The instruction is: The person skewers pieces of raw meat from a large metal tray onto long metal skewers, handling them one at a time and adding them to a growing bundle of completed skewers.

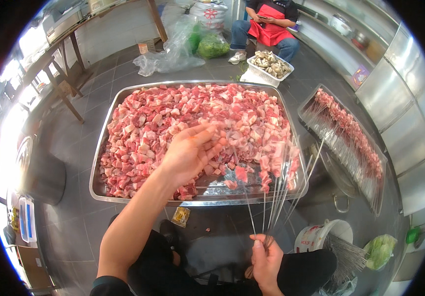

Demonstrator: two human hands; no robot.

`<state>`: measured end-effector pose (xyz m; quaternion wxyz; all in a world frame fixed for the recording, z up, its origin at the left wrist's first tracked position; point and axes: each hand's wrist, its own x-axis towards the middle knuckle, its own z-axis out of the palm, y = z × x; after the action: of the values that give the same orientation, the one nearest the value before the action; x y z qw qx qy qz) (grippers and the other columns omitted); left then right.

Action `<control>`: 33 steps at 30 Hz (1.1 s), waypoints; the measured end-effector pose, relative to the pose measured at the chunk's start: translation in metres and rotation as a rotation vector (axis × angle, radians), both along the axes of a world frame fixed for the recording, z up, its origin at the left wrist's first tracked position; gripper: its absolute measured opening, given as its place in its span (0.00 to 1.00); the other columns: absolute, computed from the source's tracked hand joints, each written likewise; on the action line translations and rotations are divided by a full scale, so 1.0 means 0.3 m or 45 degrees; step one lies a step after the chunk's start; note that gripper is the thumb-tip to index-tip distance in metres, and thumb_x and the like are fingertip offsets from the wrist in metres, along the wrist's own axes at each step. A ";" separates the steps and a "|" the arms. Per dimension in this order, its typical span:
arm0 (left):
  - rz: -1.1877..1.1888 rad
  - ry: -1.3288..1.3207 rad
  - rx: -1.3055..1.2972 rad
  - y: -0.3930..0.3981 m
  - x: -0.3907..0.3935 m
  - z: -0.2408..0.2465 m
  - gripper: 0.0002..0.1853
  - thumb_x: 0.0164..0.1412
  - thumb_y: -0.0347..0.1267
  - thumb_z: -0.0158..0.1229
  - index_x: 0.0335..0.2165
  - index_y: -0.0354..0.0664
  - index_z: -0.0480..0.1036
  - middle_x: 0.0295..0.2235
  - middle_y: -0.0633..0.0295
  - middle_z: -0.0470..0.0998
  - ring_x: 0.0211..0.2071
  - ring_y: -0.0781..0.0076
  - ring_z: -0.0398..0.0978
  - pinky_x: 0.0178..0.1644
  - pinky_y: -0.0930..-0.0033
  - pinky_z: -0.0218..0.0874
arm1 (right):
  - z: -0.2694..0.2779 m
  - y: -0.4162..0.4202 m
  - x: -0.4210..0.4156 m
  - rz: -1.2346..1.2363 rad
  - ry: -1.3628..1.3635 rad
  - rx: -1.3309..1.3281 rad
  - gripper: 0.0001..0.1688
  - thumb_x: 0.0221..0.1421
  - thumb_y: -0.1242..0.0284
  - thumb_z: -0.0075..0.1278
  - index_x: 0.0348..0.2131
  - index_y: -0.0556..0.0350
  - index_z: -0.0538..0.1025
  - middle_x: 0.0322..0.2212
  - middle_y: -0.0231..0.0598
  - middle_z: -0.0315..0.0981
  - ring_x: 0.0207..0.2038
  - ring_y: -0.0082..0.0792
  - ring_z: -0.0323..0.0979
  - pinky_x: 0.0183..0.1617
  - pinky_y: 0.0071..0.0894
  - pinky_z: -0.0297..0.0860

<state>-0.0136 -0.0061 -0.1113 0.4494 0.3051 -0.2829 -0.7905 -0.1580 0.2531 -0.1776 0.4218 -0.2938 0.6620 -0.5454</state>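
Observation:
My left hand (197, 148) reaches over a large steel tray (216, 192) heaped with diced raw meat (142, 148). Its fingertips are blurred against the meat, and I cannot tell whether a piece is between them. Low on the right, my right hand (266, 255) grips the lower ends of several thin metal skewers (277, 207). They fan upward over the tray's near right corner, some with meat threaded on their upper parts. One skewer, set apart to the left, carries a red meat piece (241, 174) and points towards my left hand.
A smaller steel tray (319, 125) of filled skewers sits at right, by a metal pot (319, 185). Below stands a tipped white bucket (308, 238) of bare skewers. A basket of mushrooms (271, 66) and a seated person (270, 22) in a red apron are beyond.

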 end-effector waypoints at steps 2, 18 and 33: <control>-0.042 0.039 -0.012 0.012 -0.020 -0.004 0.10 0.67 0.28 0.45 0.44 0.32 0.66 0.39 0.51 0.75 0.39 0.65 0.76 0.45 0.71 0.71 | -0.020 0.007 0.005 0.042 0.069 -0.023 0.09 0.60 0.76 0.47 0.38 0.65 0.76 0.19 0.21 0.63 0.22 0.10 0.54 0.24 0.14 0.51; -0.030 0.259 0.033 0.075 -0.044 0.019 0.13 0.69 0.34 0.43 0.41 0.33 0.67 0.41 0.46 0.76 0.43 0.59 0.77 0.46 0.68 0.73 | -0.067 0.012 0.020 0.104 0.216 -0.124 0.10 0.62 0.74 0.46 0.39 0.63 0.74 0.17 0.23 0.61 0.16 0.12 0.55 0.19 0.14 0.51; -0.032 0.230 -0.024 0.089 -0.050 -0.002 0.19 0.71 0.38 0.37 0.39 0.30 0.67 0.38 0.44 0.77 0.38 0.59 0.79 0.42 0.67 0.73 | -0.081 0.019 0.027 0.127 0.204 -0.095 0.09 0.61 0.75 0.46 0.39 0.63 0.74 0.18 0.23 0.63 0.17 0.11 0.56 0.20 0.14 0.52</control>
<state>-0.0287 0.0207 -0.1117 0.4661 0.2249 -0.2524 -0.8176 -0.1501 0.2588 -0.2019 0.3828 -0.3847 0.6574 -0.5228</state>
